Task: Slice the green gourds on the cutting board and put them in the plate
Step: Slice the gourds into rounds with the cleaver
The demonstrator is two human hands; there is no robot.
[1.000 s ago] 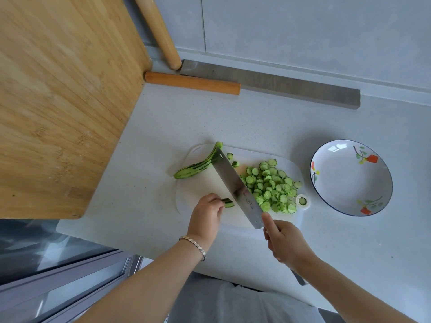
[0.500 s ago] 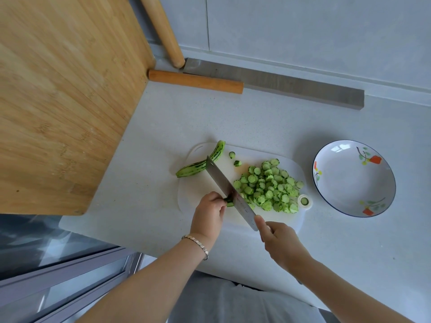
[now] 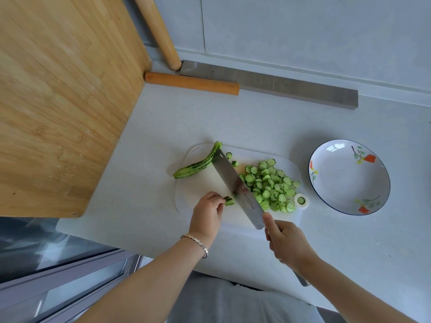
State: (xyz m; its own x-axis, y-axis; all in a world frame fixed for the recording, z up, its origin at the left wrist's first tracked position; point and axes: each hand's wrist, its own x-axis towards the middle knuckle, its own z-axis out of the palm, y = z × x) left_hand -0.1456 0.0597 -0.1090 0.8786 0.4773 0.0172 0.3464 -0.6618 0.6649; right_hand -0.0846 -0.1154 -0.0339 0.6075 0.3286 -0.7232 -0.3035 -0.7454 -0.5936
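A white cutting board point(image 3: 200, 183) lies on the counter. A whole striped green gourd point(image 3: 198, 165) rests along its far left edge. A heap of gourd slices point(image 3: 270, 185) covers the board's right half. My left hand point(image 3: 208, 213) pinches a short gourd stub point(image 3: 229, 201) against the board. My right hand point(image 3: 286, 243) grips the handle of a cleaver point(image 3: 238, 187), whose blade stands just right of the stub, between it and the slices. The flowered plate point(image 3: 326, 180) sits to the right of the board with nothing in it.
A large bamboo board point(image 3: 58, 101) fills the left. A rolling pin point(image 3: 191, 83) and a grey metal bar point(image 3: 279, 85) lie along the back wall, with another wooden pin point(image 3: 158, 31) leaning there. The counter edge runs near my body.
The cleaver went down and toward me through the stub half a second ago and now stands raised again beside it. My left hand has stayed on the stub.
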